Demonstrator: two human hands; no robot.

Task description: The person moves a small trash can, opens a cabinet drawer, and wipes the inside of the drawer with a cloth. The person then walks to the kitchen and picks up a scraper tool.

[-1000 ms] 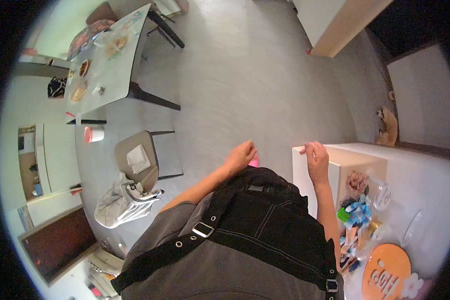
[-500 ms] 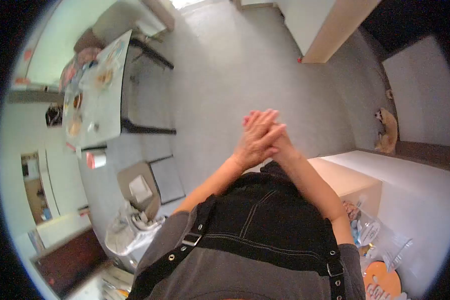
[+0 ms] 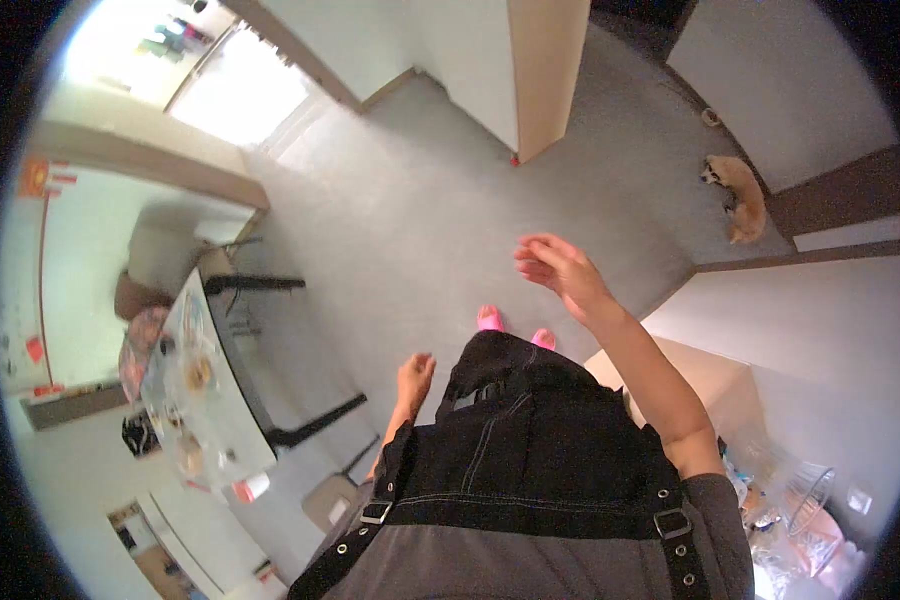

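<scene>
My right hand (image 3: 560, 272) is raised in front of me over the grey floor. Its fingers are stretched out and somewhat apart, with nothing in them. Lower and to the left, beside the black overalls (image 3: 530, 430), hangs my left hand (image 3: 417, 378). Its fingers are curled in, and I see nothing held there. The two hands are well apart and touch no object. Pink slippers (image 3: 489, 318) show on my feet between them.
A cluttered white table (image 3: 235, 415) with black legs is on the left, near a chair (image 3: 330, 500). A dog (image 3: 738, 200) lies at the right wall. A wall corner (image 3: 545, 90) juts out ahead; a bright doorway (image 3: 250, 90) is far left. Bagged items (image 3: 800, 540) sit lower right.
My hands were clasped together in front of me and have come apart. The left dropped down and left; the right stays raised. The view has turned, shifting the table down and the dog left.
</scene>
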